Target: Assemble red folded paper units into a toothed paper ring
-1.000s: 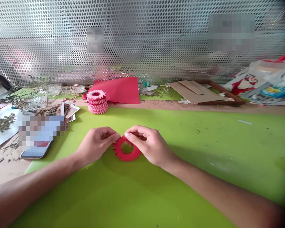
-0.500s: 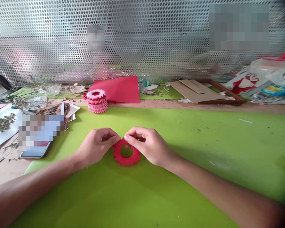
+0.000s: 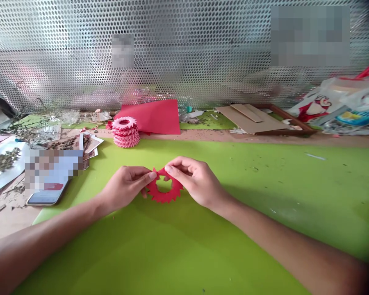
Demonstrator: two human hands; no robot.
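Between my two hands is a red paper ring with a toothed outer edge and a round hole in its middle. My left hand pinches its upper left part between thumb and fingers. On the upper right, my right hand grips the ring the same way. Several fingertips are hidden behind the paper. Farther back on the left stands a stack of similar toothed rings, pink and red, apart from both hands.
A red paper sheet lies behind the stack. Left are a phone and loose photos. At the back right are brown cardboard, a wooden frame and plastic bags. A perforated metal panel rises behind the green table mat.
The ring has risen slightly and its top now looks bent. My right hand has shifted a little up and right, widening the gap between my fingertips.
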